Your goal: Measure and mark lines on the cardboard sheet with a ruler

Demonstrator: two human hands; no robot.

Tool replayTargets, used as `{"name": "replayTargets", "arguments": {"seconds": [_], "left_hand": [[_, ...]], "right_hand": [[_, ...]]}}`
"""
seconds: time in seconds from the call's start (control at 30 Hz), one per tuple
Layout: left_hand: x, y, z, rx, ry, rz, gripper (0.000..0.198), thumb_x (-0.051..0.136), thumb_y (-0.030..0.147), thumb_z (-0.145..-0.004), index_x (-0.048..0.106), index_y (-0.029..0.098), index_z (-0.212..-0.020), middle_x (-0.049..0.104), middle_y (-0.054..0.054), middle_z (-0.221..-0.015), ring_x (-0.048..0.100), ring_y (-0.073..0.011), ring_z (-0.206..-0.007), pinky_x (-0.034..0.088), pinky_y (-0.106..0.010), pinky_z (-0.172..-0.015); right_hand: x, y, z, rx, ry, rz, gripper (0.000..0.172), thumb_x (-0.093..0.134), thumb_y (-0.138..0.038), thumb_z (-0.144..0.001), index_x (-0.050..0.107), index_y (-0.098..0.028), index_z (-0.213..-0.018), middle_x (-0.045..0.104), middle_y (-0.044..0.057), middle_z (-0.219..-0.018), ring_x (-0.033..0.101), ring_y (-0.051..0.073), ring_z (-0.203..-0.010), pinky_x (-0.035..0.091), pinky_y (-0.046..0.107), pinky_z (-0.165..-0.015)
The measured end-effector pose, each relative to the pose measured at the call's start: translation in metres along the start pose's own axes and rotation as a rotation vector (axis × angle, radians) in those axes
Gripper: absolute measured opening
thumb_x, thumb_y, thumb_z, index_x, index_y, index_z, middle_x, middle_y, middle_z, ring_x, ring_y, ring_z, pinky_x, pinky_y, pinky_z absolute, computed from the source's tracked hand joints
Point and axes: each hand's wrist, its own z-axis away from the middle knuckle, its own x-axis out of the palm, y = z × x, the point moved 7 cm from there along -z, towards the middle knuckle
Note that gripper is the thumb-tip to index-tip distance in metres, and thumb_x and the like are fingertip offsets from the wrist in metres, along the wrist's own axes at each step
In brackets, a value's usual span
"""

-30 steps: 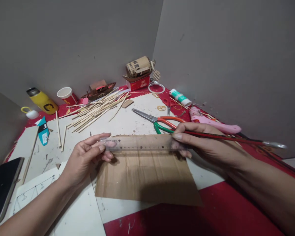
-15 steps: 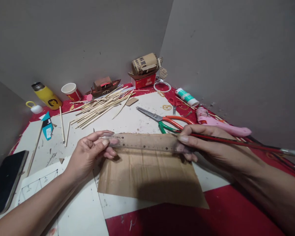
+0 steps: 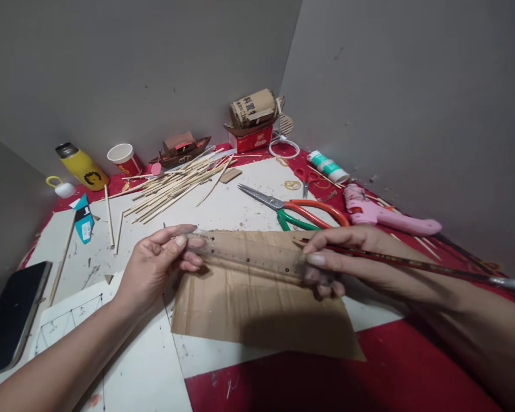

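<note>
A clear plastic ruler [image 3: 249, 254] spans the space between my hands, sloping down to the right above a brown cardboard sheet [image 3: 214, 315]. My left hand [image 3: 165, 254] pinches the ruler's left end between thumb and fingers. The other end is gripped by my right hand [image 3: 343, 257], which also holds a dark red pencil [image 3: 381, 258] lying across it, its tip pointing left and its silvery end to the right. Beyond the cardboard lie scissors [image 3: 278, 205] with orange and green handles, their blades pointing left.
A pile of wooden sticks [image 3: 180, 183] lies behind. At left are a phone [image 3: 15, 315], a teal cutter [image 3: 83, 220] and a paper with a drawing [image 3: 133, 355]. A pink glue gun [image 3: 386, 217] rests at right. Model boats [image 3: 184, 150], a cup [image 3: 124, 160] and a yellow bottle [image 3: 81, 166] stand at the back.
The ruler's right end has dropped toward me, so it tilts more. My right hand has shifted slightly left and down with the pencil. My left hand still grips its end.
</note>
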Motion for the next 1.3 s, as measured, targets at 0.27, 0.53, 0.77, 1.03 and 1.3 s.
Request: {"name": "replayTargets", "arguments": {"seconds": [0.27, 0.53, 0.77, 1.03, 1.3], "left_hand": [[0.008, -0.008, 0.008, -0.036, -0.035, -0.002, 0.028, 0.091, 0.025, -0.068, 0.075, 0.012, -0.087, 0.079, -0.008, -0.084, 0.075, -0.0150, -0.067, 0.063, -0.020, -0.065], [0.019, -0.023, 0.018, -0.152, -0.089, -0.076, 0.024, 0.089, 0.032, -0.071, 0.078, 0.012, -0.078, 0.078, -0.010, -0.077, 0.074, -0.0157, -0.064, 0.061, -0.019, -0.060], [0.018, -0.027, 0.019, -0.140, -0.025, -0.059, 0.031, 0.091, 0.038, -0.067, 0.075, 0.012, -0.065, 0.074, -0.007, -0.064, 0.070, -0.0126, -0.055, 0.057, -0.015, -0.053], [0.019, -0.029, 0.022, -0.174, -0.040, -0.024, 0.025, 0.092, 0.027, -0.067, 0.077, 0.013, -0.081, 0.078, -0.008, -0.079, 0.074, -0.0136, -0.065, 0.060, -0.018, -0.062], [0.037, -0.033, 0.036, -0.199, -0.156, 0.001, 0.022, 0.084, 0.032, -0.078, 0.074, 0.013, -0.081, 0.076, -0.007, -0.079, 0.073, -0.0150, -0.071, 0.060, -0.021, -0.068]], "right_hand": [[0.019, 0.011, 0.001, 0.002, -0.140, 0.012, 0.043, 0.078, -0.056, -0.076, 0.060, -0.018, -0.077, 0.071, 0.005, -0.069, 0.065, 0.014, -0.057, 0.051, 0.024, -0.053], [0.042, 0.015, 0.005, 0.015, -0.288, 0.157, 0.039, 0.078, -0.052, -0.073, 0.060, -0.018, -0.072, 0.060, -0.001, -0.061, 0.051, 0.011, -0.055, 0.037, 0.022, -0.050], [0.061, 0.019, 0.007, 0.069, -0.267, 0.093, 0.041, 0.079, -0.054, -0.068, 0.060, -0.018, -0.070, 0.056, -0.004, -0.059, 0.052, 0.010, -0.050, 0.038, 0.021, -0.048], [0.065, 0.025, 0.010, 0.154, -0.281, -0.004, 0.046, 0.082, -0.056, -0.065, 0.057, -0.018, -0.073, 0.063, -0.002, -0.063, 0.059, 0.011, -0.052, 0.043, 0.022, -0.050], [0.065, 0.015, 0.007, 0.027, -0.242, 0.094, 0.047, 0.079, -0.061, -0.068, 0.059, -0.019, -0.070, 0.064, -0.001, -0.061, 0.061, 0.014, -0.055, 0.046, 0.026, -0.053]]}}
